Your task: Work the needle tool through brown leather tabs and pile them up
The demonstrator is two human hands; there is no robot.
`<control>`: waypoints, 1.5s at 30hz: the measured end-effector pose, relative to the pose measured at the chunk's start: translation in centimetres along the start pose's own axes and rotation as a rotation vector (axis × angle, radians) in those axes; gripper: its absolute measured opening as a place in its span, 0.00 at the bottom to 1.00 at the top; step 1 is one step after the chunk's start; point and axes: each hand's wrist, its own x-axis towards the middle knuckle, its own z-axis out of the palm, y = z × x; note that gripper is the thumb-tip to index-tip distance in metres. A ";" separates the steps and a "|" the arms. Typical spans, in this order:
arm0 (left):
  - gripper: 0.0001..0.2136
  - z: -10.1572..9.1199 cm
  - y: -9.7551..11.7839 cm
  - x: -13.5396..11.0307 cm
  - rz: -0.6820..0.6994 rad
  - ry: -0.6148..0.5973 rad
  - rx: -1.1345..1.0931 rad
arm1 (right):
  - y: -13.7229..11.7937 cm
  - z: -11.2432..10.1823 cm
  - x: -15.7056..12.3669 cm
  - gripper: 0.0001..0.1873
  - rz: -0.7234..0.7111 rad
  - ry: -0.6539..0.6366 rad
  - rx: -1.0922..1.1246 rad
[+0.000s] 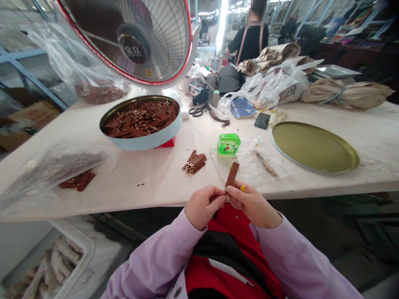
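A brown leather tab [232,174] stands upright between my two hands at the table's front edge. My right hand [252,205] is closed, pinching the tab's lower part between thumb and fingers. Something small and yellow [242,188] shows between the fingers of that hand; its kind is unclear. My left hand [205,204] is closed too, its thumb and fingertips pinching the tab's bottom end, where a bit of metal glints. Just beyond my hands lie a small pile of brown tabs with metal rings [195,162] and a bright green plastic container [229,144].
A round tin [143,143] full of brown tabs stands at left, below a large fan heater [134,43]. Its gold-coloured lid [314,147] lies at right. A plastic bag [52,166] partly covers more tabs. Scissors [196,111] and a phone [262,121] lie farther back. Another person [251,41] is beyond.
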 end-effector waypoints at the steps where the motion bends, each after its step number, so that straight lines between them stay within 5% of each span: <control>1: 0.07 0.0 -0.1 0.0 -0.010 0.017 -0.017 | 0.0 0.1 -0.1 0.12 0.019 -0.019 0.036; 6: 0.11 0.2 -0.4 0.4 -0.030 0.038 -0.245 | 0.0 0.9 -0.4 0.10 0.042 -0.014 0.103; 13: 0.12 0.5 -0.8 0.7 -0.010 0.092 -0.227 | 0.5 1.4 -0.3 0.11 -0.023 0.089 0.146; 20: 0.12 1.4 -0.4 1.2 0.007 0.291 -0.353 | 1.1 1.8 -0.5 0.13 -0.168 0.134 0.183; 24: 0.15 1.1 0.2 1.2 -0.040 0.214 -0.517 | 0.8 1.9 -0.8 0.13 -0.204 0.166 0.112; 34: 0.15 0.4 -0.4 0.8 -0.110 0.058 -0.584 | -0.1 1.5 -0.2 0.15 0.022 0.065 0.202; 39: 0.18 0.3 -0.4 0.8 -0.138 0.064 -0.581 | 0.1 1.5 -0.4 0.12 -0.115 0.160 -0.059; 45: 0.18 -0.3 -0.3 0.7 -0.207 -0.052 -0.618 | -0.5 1.1 -0.7 0.10 -0.284 0.122 -0.390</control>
